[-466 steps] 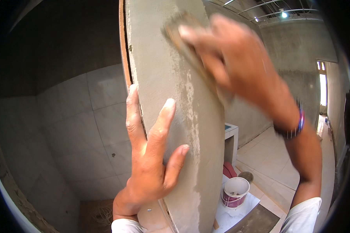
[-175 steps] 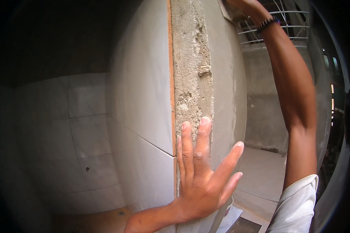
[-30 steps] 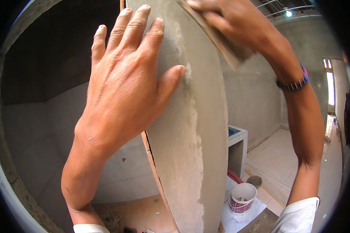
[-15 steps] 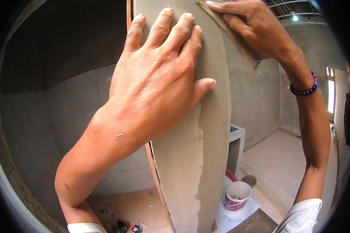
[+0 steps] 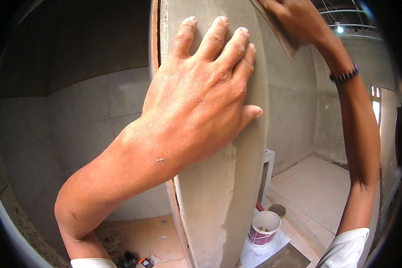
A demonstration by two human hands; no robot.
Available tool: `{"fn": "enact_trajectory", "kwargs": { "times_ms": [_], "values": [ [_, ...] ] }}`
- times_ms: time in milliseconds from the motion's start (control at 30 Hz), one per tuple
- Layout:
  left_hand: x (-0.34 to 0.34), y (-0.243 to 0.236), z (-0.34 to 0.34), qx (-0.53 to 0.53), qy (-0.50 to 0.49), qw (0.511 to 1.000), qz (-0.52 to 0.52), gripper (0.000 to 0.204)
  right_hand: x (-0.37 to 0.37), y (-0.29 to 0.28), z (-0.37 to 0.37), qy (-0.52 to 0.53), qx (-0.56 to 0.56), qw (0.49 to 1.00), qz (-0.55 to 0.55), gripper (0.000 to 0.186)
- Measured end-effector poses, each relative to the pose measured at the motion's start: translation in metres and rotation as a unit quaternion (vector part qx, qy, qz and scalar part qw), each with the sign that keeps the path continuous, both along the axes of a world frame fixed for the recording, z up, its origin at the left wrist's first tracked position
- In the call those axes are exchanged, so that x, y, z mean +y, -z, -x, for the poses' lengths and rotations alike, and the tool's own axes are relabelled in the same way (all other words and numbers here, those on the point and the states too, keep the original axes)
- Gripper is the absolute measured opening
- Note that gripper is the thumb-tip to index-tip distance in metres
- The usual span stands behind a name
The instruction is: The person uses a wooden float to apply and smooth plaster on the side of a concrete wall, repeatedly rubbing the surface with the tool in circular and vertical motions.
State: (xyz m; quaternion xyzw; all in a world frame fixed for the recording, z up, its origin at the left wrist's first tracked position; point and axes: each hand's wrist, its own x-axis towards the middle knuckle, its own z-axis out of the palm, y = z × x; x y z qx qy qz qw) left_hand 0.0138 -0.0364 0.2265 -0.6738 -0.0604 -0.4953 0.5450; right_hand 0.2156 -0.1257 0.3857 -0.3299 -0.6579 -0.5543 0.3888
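Observation:
My left hand [image 5: 201,94] lies flat on the smooth grey plastered face of a narrow wall end [image 5: 207,187]. Its fingers are spread and point up, with the thumb out toward the right-hand edge. Up at the top right, my right hand [image 5: 295,18] grips a thin, flat plastering float [image 5: 279,31], seen nearly edge-on beside the wall's right edge. Part of that hand and the float's upper end are cut off by the frame, and motion blurs them. A wetter, darker band of plaster runs down the wall below my left hand.
A white and purple bucket [image 5: 264,228] stands on a pale sheet at lower right, near a small round container [image 5: 278,210]. Behind is a tiled floor [image 5: 315,187]. At lower left lie coiled cord [image 5: 109,239] and a dark object [image 5: 128,259]. A wooden strip [image 5: 156,35] edges the wall.
My right hand and the float have moved up, partly out of the frame. My left hand has shifted slightly right on the wall, still flat. The whole view has also shifted a little.

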Motion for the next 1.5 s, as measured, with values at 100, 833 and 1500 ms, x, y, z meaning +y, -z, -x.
{"fn": "enact_trajectory", "kwargs": {
  "times_ms": [100, 833, 1500],
  "values": [
    [-0.005, 0.000, -0.008, 0.012, 0.035, 0.999, 0.003, 0.068, -0.012, -0.026, 0.015, 0.042, -0.022, 0.998, -0.034, 0.039],
    [-0.009, 0.050, 0.011, 0.107, -0.065, 0.988, 0.094, 0.078, -0.009, 0.075, -0.024, 0.150, -0.173, 0.973, -0.039, 0.036],
    [0.027, 0.106, -0.017, 0.140, -0.056, 0.988, -0.009, 0.073, -0.004, 0.015, 0.023, 0.160, -0.112, 0.980, -0.041, 0.034]
  ]
}}
